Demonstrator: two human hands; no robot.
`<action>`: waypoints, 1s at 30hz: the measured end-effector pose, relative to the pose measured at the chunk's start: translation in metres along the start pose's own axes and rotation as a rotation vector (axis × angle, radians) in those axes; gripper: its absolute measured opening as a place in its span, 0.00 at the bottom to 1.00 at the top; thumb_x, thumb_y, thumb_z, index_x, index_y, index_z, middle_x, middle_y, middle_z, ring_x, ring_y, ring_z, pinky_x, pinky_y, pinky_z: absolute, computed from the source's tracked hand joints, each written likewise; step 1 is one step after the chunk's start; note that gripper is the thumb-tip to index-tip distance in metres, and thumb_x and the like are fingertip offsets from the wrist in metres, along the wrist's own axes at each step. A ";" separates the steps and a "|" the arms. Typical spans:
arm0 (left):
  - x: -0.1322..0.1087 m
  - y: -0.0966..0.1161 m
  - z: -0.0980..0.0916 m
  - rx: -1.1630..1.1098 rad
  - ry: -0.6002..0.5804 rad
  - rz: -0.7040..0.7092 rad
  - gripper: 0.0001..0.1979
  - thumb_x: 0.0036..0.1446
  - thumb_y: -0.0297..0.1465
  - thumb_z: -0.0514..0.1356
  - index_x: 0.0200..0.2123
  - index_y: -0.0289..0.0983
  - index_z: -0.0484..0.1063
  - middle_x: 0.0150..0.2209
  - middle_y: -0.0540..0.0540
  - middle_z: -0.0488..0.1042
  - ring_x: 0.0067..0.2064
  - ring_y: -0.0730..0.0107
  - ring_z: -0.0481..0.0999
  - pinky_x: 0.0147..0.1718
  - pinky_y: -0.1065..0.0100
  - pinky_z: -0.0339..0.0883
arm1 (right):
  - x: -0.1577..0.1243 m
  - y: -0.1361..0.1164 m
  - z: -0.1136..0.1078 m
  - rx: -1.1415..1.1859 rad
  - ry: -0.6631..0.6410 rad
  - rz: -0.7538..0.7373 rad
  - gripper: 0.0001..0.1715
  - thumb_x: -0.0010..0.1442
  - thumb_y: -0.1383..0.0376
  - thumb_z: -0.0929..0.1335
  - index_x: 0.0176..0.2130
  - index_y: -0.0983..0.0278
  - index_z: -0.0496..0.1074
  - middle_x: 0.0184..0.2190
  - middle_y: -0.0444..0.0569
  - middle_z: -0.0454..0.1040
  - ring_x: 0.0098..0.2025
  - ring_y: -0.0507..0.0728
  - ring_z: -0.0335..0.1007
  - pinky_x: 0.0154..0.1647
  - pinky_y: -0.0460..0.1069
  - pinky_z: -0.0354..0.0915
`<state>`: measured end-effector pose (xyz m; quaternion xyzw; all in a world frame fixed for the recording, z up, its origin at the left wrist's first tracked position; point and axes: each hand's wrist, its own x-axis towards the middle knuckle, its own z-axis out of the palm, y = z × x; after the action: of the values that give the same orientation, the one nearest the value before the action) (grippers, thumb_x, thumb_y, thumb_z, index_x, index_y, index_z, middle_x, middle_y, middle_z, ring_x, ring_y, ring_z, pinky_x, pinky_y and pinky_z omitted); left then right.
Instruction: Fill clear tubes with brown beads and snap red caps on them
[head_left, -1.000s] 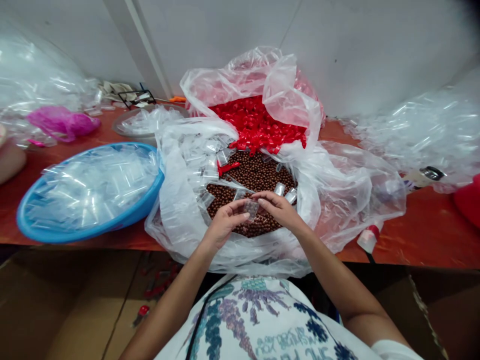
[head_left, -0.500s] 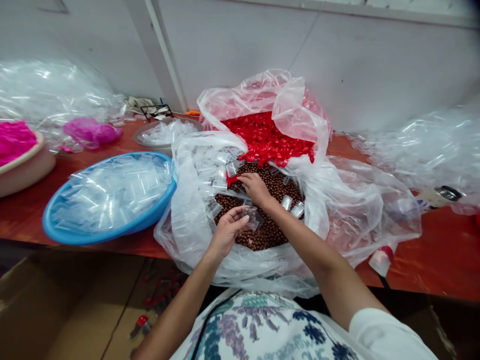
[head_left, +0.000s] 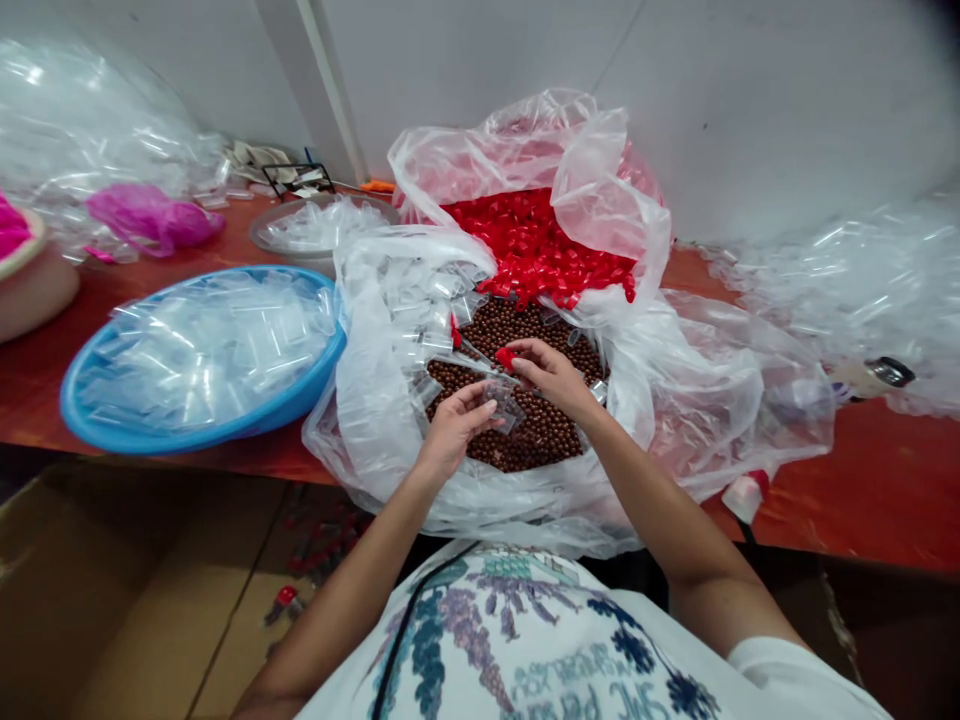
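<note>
in our left hand (head_left: 456,425) the thumb and forefinger are clamped on the near-left edge of a small flat clear plastic container (head_left: 508,410), which juts out to the right of those fingertips; whether it has beads inside, we cannot tell. in our right hand (head_left: 553,378) the thumb and fingertips are together on a small bright red plastic piece (head_left: 505,358), just beyond the container and apart from it. we judge the step in hand to be pairing the two, the red piece being readied as a stopper for the container. directly beneath both sets of fingers lies a bed of glossy round brown beads (head_left: 517,450) inside a crumpled translucent white plastic bag (head_left: 630,350). farther beyond the right fingers is a heap of bright red plastic pieces (head_left: 540,240). as we see it, the next move calls for turning the container's open end toward the right fingertips, squaring the red piece to it and pressing lightly, with the left pinch firm enough to resist the push yet gentle enough not to squash the thin walls.
</note>
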<state>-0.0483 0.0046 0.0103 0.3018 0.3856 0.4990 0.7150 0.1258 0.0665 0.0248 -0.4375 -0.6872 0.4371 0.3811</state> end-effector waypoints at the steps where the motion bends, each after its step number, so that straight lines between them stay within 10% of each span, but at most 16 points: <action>1: 0.001 -0.002 0.002 0.013 -0.005 0.008 0.21 0.43 0.28 0.68 0.43 0.35 0.74 0.42 0.45 0.75 0.41 0.68 0.73 0.38 0.66 0.72 | -0.011 -0.005 -0.002 -0.005 -0.017 0.002 0.18 0.61 0.59 0.62 0.49 0.61 0.68 0.36 0.45 0.74 0.30 0.50 0.69 0.30 0.45 0.65; 12: -0.004 -0.015 0.015 0.144 0.002 0.062 0.23 0.39 0.32 0.70 0.42 0.34 0.76 0.37 0.45 0.76 0.36 0.66 0.74 0.34 0.64 0.72 | -0.061 -0.016 -0.002 -0.454 0.031 -0.247 0.17 0.64 0.60 0.60 0.50 0.60 0.69 0.42 0.51 0.74 0.44 0.56 0.70 0.46 0.51 0.66; 18: -0.011 -0.019 0.024 0.039 0.050 0.049 0.20 0.39 0.30 0.70 0.39 0.34 0.73 0.35 0.47 0.75 0.34 0.72 0.73 0.32 0.71 0.70 | -0.071 -0.008 0.012 -0.592 0.041 -0.365 0.46 0.49 0.55 0.73 0.60 0.65 0.54 0.51 0.61 0.65 0.52 0.65 0.63 0.51 0.60 0.63; 30: -0.012 -0.025 0.030 0.005 -0.049 -0.009 0.18 0.48 0.37 0.66 0.41 0.35 0.72 0.37 0.46 0.75 0.35 0.73 0.74 0.33 0.73 0.67 | -0.078 0.002 0.008 -0.643 0.036 -0.400 0.36 0.53 0.55 0.70 0.57 0.64 0.59 0.48 0.57 0.70 0.50 0.63 0.66 0.51 0.57 0.64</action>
<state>-0.0129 -0.0165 0.0084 0.3141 0.3705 0.4872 0.7258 0.1444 -0.0078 0.0090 -0.3996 -0.8543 0.1083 0.3144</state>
